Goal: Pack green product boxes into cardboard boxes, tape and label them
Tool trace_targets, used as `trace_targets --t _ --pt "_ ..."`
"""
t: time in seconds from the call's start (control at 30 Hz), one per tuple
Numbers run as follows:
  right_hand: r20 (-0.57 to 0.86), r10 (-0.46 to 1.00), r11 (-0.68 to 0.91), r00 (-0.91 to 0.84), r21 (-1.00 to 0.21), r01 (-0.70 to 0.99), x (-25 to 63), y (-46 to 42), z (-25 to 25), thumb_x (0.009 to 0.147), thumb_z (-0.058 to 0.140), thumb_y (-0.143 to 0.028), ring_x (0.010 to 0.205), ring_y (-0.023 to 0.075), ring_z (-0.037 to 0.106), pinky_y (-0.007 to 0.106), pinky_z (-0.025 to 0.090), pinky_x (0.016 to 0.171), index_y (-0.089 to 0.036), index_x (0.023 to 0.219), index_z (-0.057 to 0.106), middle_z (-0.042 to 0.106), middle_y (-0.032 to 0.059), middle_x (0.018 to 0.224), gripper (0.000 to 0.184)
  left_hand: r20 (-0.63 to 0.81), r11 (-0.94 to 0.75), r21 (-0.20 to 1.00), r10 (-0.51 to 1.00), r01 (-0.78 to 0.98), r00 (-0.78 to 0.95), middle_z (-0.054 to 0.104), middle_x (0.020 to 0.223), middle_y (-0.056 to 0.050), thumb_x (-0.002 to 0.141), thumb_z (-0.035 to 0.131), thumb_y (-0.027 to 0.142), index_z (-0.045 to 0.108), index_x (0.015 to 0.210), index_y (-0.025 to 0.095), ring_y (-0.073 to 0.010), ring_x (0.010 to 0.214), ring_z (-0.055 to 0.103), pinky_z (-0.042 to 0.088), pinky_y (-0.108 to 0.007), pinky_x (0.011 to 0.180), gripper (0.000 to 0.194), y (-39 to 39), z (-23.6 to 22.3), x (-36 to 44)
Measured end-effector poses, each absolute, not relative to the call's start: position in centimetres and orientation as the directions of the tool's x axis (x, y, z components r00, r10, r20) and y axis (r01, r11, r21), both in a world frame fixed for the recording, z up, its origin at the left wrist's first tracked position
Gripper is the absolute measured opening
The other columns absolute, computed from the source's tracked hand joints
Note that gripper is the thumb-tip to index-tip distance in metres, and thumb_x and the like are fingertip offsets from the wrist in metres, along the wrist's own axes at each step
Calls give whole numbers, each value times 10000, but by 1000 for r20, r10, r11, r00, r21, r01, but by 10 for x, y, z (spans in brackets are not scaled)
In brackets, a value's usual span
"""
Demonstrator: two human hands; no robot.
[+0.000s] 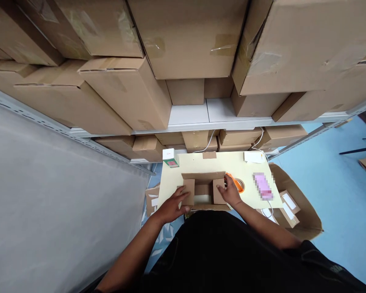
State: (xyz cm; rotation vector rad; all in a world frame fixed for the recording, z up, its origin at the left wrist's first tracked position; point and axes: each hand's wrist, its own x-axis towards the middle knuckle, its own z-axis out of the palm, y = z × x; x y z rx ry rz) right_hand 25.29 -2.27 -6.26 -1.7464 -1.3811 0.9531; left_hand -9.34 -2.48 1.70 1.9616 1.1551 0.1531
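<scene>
A small cardboard box [205, 176] sits at the near edge of a pale yellow table, its top open. Two short flaps are folded inward at its left and right ends, and the long flaps stand up. My left hand [173, 205] rests on the left flap with its fingers stretched out. On the right flap lies my right hand [231, 192], fingers apart. Close beside that hand is an orange tape dispenser [238, 183], partly hidden by it.
The table [186, 162] also bears a white-and-green box [171, 158], a blurred pink-purple rectangle [263, 186] and a white item [254, 157]. A large carton [311, 224] holding small boxes stands on the right. Shelves [189, 116] full of cartons rise behind; a grey wall [64, 195] bounds the left.
</scene>
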Motion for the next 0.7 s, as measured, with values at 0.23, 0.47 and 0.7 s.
trace_targets --t 0.23,0.47,0.7 --pt "-39 996 -75 79 -843 533 261 -15 -67 883 667 -464 1204 320 637 541 532 1051 -223 1529 451 575 167 1451 723 -95 -246 723 890 646 446 551 1446 -123 1008 534 458 743 1111 220 -280 1394 522 460 -440 1161 332 -34 -13 -88" --pt "-154 988 -134 -19 -904 406 281 -37 -63 1000 519 -534 1382 308 556 545 450 1165 -305 1581 429 544 104 1541 631 34 -193 655 973 731 226 599 1201 -104 951 581 294 662 1150 210 -257 1155 639 535 -445 1073 230 -26 -42 -64" --pt "-111 994 -76 -23 -806 586 271 -55 -74 921 661 -478 1452 347 461 575 453 1147 -265 1667 160 364 170 1653 924 131 -241 658 970 713 207 324 1639 -208 921 633 308 202 1620 171 -343 1550 308 366 -543 1235 832 -11 -59 -58"
